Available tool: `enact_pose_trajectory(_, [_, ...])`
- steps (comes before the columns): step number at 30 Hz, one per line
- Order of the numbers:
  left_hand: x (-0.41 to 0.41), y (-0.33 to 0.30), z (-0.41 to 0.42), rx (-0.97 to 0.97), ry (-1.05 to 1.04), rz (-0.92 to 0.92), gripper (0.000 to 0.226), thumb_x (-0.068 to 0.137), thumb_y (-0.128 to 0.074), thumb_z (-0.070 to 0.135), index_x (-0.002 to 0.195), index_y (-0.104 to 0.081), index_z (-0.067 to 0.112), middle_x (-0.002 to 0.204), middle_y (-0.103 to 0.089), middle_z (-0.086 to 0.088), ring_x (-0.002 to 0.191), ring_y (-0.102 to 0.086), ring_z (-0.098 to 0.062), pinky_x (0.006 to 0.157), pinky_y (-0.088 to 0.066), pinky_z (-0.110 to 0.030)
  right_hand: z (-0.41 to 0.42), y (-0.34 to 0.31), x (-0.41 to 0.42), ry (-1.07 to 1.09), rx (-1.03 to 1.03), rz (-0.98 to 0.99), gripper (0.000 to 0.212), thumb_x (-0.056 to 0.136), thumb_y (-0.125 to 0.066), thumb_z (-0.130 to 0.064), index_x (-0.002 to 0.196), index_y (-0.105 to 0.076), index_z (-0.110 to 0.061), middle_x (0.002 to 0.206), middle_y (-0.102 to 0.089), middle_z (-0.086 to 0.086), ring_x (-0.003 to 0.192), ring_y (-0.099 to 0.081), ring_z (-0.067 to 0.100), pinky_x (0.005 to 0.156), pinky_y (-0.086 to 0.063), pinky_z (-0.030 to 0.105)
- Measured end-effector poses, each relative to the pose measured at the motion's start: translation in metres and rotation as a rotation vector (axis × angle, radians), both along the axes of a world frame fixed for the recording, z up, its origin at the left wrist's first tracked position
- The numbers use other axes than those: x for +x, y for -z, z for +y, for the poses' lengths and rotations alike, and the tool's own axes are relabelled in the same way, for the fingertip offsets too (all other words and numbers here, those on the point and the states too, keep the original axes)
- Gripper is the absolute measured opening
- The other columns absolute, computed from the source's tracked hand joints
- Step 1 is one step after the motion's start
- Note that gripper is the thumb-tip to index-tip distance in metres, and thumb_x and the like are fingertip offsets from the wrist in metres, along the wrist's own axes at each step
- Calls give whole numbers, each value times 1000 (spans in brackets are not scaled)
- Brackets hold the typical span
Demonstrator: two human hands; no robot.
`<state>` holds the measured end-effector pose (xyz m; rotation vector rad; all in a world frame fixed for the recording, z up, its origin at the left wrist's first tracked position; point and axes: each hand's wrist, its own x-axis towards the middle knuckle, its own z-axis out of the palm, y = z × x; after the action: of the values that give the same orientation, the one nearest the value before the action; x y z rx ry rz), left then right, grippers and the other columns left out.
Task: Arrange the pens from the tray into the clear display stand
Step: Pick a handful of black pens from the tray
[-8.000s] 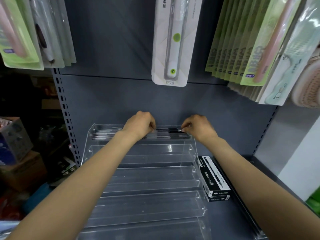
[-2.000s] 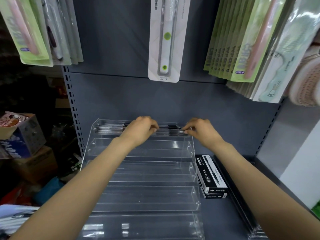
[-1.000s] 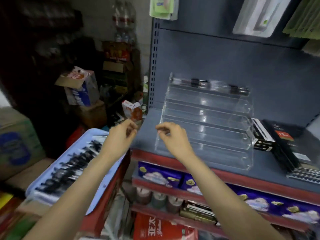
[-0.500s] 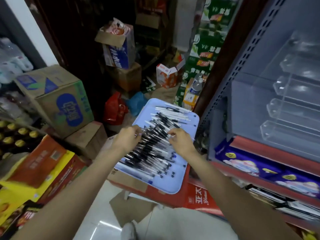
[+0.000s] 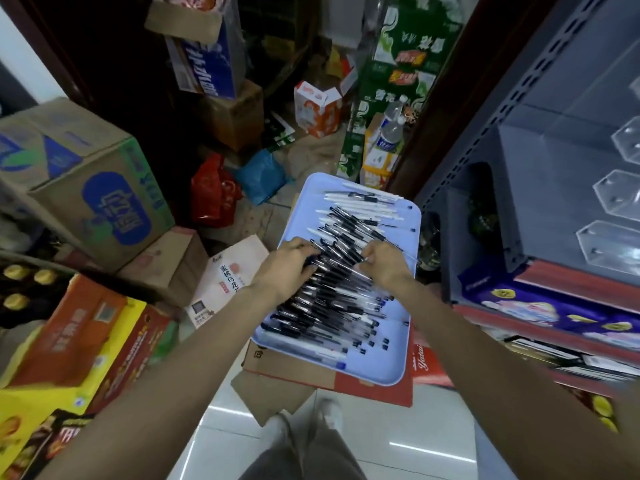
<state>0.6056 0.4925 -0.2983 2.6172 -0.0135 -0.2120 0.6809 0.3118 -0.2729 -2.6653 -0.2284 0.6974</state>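
A light blue tray [image 5: 391, 362] rests on a red carton and holds a heap of black-capped clear pens [image 5: 332, 299], with several white pens [image 5: 363, 202] at its far end. My left hand [image 5: 287, 268] grips one end of a bundle of pens in the middle of the tray, fingers curled over them. My right hand [image 5: 384, 265] holds the other end of the same bundle. The clear display stand [image 5: 613, 216] shows its stepped side at the right edge, on the grey shelf.
Cardboard boxes [image 5: 86, 181] and orange cartons [image 5: 69, 344] crowd the floor to the left. A red bag [image 5: 214, 192] and a blue bag lie beyond the tray. The grey shelf unit [image 5: 519, 188] stands at the right, with purple packs [image 5: 519, 306] below it.
I turned from the stand on the shelf to the tray on the left. Both hands left the top tier, reached down and closed on pens in the tray.
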Motion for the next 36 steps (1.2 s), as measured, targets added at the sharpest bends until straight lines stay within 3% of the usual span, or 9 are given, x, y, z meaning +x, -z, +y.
enact_pose_trajectory(4, [8,-3,2,-4,5,-24,35,94,-53,23,129,-53,17,131,-48,-6,119,-48,-26,102,-40,-41,4,-6,5,-49,-34,11,22,90,-59,-15,74,-46,-9,74,-45,13,76,-48,23,80,-50,42])
enact_pose_trajectory(7, [8,0,1,4,2,-17,35,94,-52,23,129,-53,17,128,-47,-7,118,-47,-27,100,-41,-41,4,-6,4,-80,-42,26,27,90,-59,-15,73,-39,-13,80,-42,11,78,-44,21,87,-48,44])
enact_pose_trajectory(13, [11,-4,-1,15,3,-16,35,94,-53,25,128,-54,19,125,-47,-7,112,-49,-26,96,-43,-39,0,-10,1,22,94,14,28,90,-60,-11,68,-45,-2,60,-42,18,59,-44,30,69,-43,36])
enact_pose_trajectory(17, [20,-34,-13,-276,-103,-74,32,93,-55,25,122,-58,12,120,-54,-7,107,-56,-22,90,-41,-24,-3,-42,-2,79,387,-82,15,91,-58,-13,84,-49,-4,63,-44,4,56,-40,11,65,-33,30])
enact_pose_trajectory(20, [29,-73,-36,-538,-80,-32,37,90,-60,30,121,-57,10,115,-60,0,101,-57,-9,83,-42,-15,-9,-76,-2,194,718,-147,14,89,-61,-9,84,-54,1,70,-52,19,61,-54,14,65,-47,24])
enact_pose_trajectory(22, [33,-93,-54,-659,-14,-14,22,88,-62,28,106,-60,14,98,-64,5,85,-59,1,75,-45,-12,-18,-94,-2,275,872,-165,20,89,-60,-6,75,-46,-7,65,-40,12,60,-52,14,68,-55,23])
enact_pose_trajectory(26, [44,-134,-92,-723,63,-77,6,89,-62,20,83,-63,18,76,-69,0,78,-69,-19,70,-52,-23,-55,-129,0,335,1056,-212,31,88,-61,-7,68,-38,-12,67,-38,15,71,-50,23,77,-54,36])
enact_pose_trajectory(30, [61,-176,-145,-663,167,-157,25,89,-59,7,68,-59,20,61,-62,8,59,-62,-8,57,-44,-11,-118,-166,2,343,1111,-314,9,86,-63,-7,84,-57,-13,73,-61,4,68,-61,9,65,-50,19])
enact_pose_trajectory(36, [98,-217,-258,-544,234,-278,20,89,-60,12,72,-63,22,64,-62,10,60,-61,-5,66,-51,-18,-254,-210,20,406,1219,-417,30,90,-59,-14,116,-49,-24,85,-67,-2,73,-61,11,63,-48,19])
